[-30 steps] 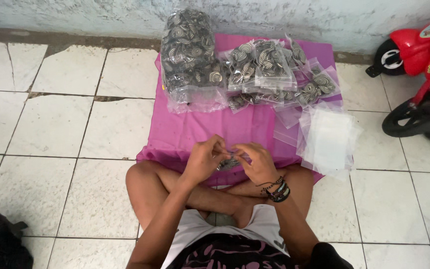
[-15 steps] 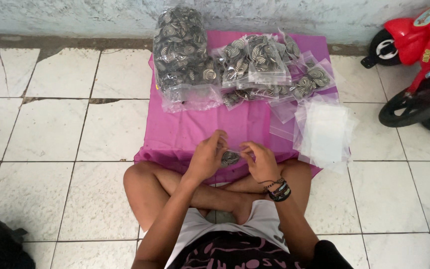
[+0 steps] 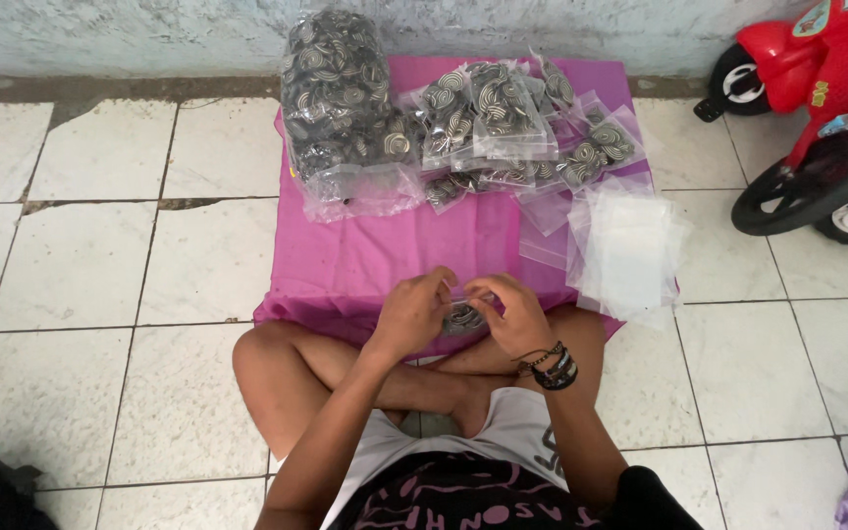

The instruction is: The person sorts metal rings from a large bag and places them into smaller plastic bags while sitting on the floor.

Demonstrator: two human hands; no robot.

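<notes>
Both hands, left hand (image 3: 412, 316) and right hand (image 3: 512, 316), pinch one small bag (image 3: 462, 316), seemingly filled with dark spiral pieces, over the pink cloth (image 3: 395, 255).

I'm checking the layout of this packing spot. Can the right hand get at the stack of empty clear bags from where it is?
Probably yes. The stack of empty clear bags lies on the pink cloth just ahead and to the right of the right hand, with nothing between; but both hands hold a small filled bag.

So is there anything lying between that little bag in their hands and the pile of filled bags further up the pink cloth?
Nothing visible: bare pink cloth lies between the small bag in both hands and the filled bags.
</notes>
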